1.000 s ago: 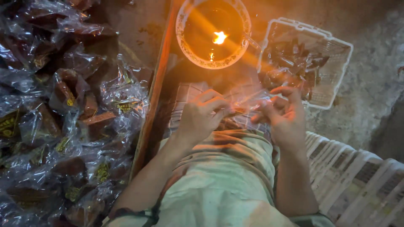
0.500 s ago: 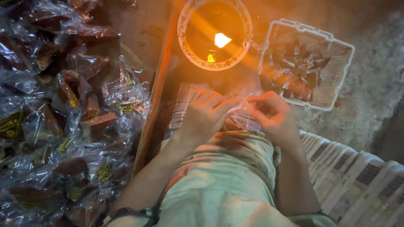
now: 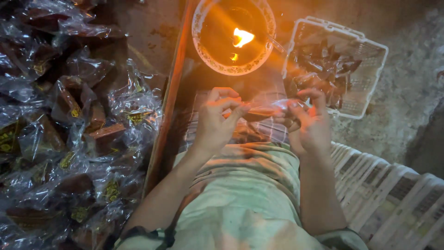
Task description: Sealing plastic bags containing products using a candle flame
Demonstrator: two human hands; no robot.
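Observation:
My left hand and my right hand hold a small clear plastic packet between them, one hand pinching each end, above my lap. The packet has something dark brown inside. Just beyond my hands burns a small flame in a round bowl-shaped lamp. To the right of the lamp stands a white plastic basket with several dark brown pieces in it.
A big heap of clear packets with brown pieces and yellow labels fills the left side. A wooden edge separates it from my lap. Stacked white printed sheets lie at the lower right on the rough floor.
My hands have drawn apart a little, stretching the packet out lengthwise between them. The view has shifted slightly.

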